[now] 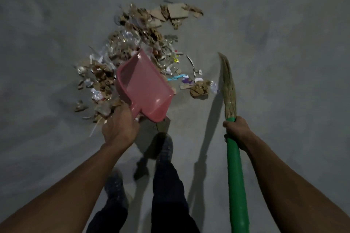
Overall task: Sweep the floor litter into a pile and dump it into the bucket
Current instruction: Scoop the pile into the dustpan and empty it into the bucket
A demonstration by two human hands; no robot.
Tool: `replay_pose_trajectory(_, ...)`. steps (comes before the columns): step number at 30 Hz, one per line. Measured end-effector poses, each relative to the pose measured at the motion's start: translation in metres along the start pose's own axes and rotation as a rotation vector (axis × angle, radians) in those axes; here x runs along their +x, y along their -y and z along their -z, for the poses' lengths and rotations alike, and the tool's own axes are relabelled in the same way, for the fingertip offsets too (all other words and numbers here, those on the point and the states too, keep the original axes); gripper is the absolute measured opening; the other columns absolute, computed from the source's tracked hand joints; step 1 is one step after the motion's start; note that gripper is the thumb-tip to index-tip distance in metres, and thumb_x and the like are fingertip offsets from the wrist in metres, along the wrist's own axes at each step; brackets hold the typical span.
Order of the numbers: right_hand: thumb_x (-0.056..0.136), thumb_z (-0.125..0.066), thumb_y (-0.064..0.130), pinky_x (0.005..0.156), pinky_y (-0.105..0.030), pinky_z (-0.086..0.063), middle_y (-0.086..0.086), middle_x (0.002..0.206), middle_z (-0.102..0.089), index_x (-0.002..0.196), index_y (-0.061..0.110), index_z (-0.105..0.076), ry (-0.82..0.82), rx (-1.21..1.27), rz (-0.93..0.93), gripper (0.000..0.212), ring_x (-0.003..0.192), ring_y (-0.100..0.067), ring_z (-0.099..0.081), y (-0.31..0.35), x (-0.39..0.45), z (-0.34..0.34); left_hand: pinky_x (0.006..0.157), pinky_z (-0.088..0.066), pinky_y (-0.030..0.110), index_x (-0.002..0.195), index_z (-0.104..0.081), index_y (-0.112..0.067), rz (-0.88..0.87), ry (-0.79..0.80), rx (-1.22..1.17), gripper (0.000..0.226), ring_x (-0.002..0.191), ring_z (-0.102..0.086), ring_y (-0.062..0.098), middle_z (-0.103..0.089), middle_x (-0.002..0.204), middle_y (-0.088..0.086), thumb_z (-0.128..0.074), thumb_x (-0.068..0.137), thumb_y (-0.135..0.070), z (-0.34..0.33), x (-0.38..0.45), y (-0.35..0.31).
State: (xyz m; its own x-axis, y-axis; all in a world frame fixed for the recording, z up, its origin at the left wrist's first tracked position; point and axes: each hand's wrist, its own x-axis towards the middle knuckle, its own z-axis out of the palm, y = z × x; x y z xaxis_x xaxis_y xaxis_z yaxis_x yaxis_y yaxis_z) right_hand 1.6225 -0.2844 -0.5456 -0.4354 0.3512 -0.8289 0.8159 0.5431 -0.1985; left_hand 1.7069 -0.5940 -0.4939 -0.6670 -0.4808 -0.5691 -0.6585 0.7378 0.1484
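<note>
Key relation: litter pile (132, 51) lies ahead of our left hand (120, 126); pile's long axis runs near-left to far-right.
L hand: fingers curled round handle of pink dustpan (144, 85), pan empty, mouth facing pile.
R hand (236, 130): gripping green broom (230, 85), bristles just right of pile.
Obstruction: our feet (166, 147) behind pan.
Bucket: not in view.

- I can read no text, label, brand or number anywhere here.
- The pink dustpan (144, 89) I hold shows plain plastic, no mark I can make out.
- The green broom handle (236, 179) bears no lettering I can see.
- The litter pile (132, 43) has printed scraps, but they are too small and blurred to read.
</note>
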Motion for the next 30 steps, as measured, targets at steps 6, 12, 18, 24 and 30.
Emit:
replay_pose_trajectory(6,0.090,-0.062,0.009,0.055,-0.037,-0.054,-0.026,0.108,-0.058,0.129,-0.005,-0.045,0.006,0.023,-0.114,0.046,0.068,-0.031,-0.061,-0.010,0.061,-0.056,0.071,-0.035,0.038,0.111,-0.051,-0.011,0.018,0.050,0.020,0.026,0.101,-0.058,0.038,-0.056,0.115,0.015,-0.059,0.087,-0.015,-0.060,0.040,0.018)
replay_pose_trajectory(12,0.077,-0.067,0.021,0.082,-0.050,-0.058,-0.022,0.111,-0.062,0.124,0.005,-0.052,0.105,-0.155,0.098,0.052,0.093,-0.039,-0.066,0.017,0.065,-0.136,0.069,-0.040,0.039,0.100,-0.053,-0.014,0.067,0.028,-0.033,0.017,0.082,-0.054,0.032,-0.057,0.099,0.009,-0.059,0.085,-0.018,-0.087,0.062,0.040)
replay_pose_trajectory(18,0.076,-0.066,0.029,0.081,-0.053,-0.058,-0.017,0.110,-0.063,0.127,0.015,-0.051,0.185,-0.228,0.311,0.055,0.093,-0.038,-0.066,0.048,0.037,-0.154,0.070,-0.035,0.039,0.110,-0.052,-0.012,0.114,0.003,-0.031,0.025,0.101,-0.057,0.040,-0.057,0.111,0.015,-0.061,0.089,-0.023,-0.082,0.057,0.043)
replay_pose_trajectory(24,0.085,-0.062,0.018,0.060,-0.041,-0.060,-0.016,0.102,-0.061,0.127,0.015,-0.050,0.071,-0.032,0.240,0.044,0.081,-0.034,-0.065,0.037,0.039,-0.099,0.072,-0.034,0.038,0.113,-0.053,-0.011,0.144,-0.001,-0.053,0.027,0.104,-0.057,0.040,-0.056,0.115,0.016,-0.059,0.088,-0.019,-0.074,0.047,0.046)
replay_pose_trajectory(30,0.087,-0.061,0.009,0.061,-0.038,-0.056,-0.023,0.100,-0.060,0.130,0.000,-0.049,0.041,0.044,0.030,0.045,0.067,-0.031,-0.061,0.013,0.053,-0.081,0.071,-0.037,0.038,0.111,-0.051,-0.013,0.190,-0.005,-0.106,0.025,0.097,-0.058,0.039,-0.056,0.110,0.014,-0.058,0.088,-0.020,-0.079,0.041,0.061)
